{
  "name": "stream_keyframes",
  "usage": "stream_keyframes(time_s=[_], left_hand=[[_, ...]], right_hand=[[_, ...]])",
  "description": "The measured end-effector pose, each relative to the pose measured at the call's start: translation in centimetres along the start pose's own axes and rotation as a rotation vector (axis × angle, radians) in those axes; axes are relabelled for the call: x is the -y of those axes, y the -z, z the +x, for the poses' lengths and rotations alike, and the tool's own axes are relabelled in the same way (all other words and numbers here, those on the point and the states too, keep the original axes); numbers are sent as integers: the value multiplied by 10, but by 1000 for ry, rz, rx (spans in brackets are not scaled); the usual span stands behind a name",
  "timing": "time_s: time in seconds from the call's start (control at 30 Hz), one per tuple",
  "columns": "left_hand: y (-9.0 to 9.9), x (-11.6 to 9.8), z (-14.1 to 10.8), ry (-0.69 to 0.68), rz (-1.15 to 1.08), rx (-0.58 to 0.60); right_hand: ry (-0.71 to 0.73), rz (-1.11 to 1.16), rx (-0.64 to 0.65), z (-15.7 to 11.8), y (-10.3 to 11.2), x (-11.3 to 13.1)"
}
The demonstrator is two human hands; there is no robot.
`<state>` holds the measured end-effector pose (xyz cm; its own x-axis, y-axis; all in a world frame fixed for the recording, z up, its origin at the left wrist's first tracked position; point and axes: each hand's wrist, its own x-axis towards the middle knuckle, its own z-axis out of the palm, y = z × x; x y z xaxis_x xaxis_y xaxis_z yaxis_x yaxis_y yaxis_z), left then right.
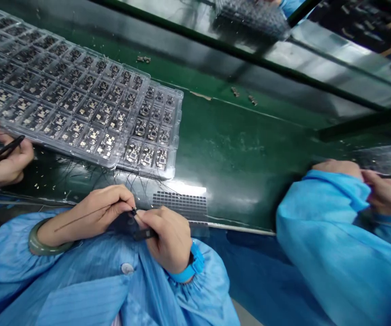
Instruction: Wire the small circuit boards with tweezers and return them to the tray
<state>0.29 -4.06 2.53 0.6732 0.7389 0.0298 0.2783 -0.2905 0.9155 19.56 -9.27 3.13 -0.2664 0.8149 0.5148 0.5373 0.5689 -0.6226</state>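
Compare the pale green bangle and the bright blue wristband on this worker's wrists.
The pale green bangle is a thick rigid ring; the bright blue wristband is a flat strap. The bangle is by the left hand, the wristband by the right hand, which grips black tweezers. Both sit at blue sleeve cuffs.

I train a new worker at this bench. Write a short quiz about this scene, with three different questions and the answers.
1. On which wrist of the person is the green bangle, left or right?
2. True or false: the clear plastic tray holds small circuit boards in separate compartments.
3. What does the other person's hand at the left edge hold?

Key: 1. Left. 2. True. 3. black tweezers.
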Motion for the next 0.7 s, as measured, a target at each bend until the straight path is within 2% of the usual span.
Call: stream_keyframes(time_s=[0.2, 0.33, 0.5, 0.7], left_hand=[[-8, 2, -2, -125, -120, -153], [-5, 0, 0, -155, -149, -159], [0, -1, -3, -225, -148, -199], [-2, 4, -2, -224, -345, -307]], right_hand=[[-111, 148, -97, 7, 2, 5], [-145, 183, -114, 11, 4, 7], [-73, 211, 10, 21, 11, 14], [-20, 145, 75, 27, 15, 18]])
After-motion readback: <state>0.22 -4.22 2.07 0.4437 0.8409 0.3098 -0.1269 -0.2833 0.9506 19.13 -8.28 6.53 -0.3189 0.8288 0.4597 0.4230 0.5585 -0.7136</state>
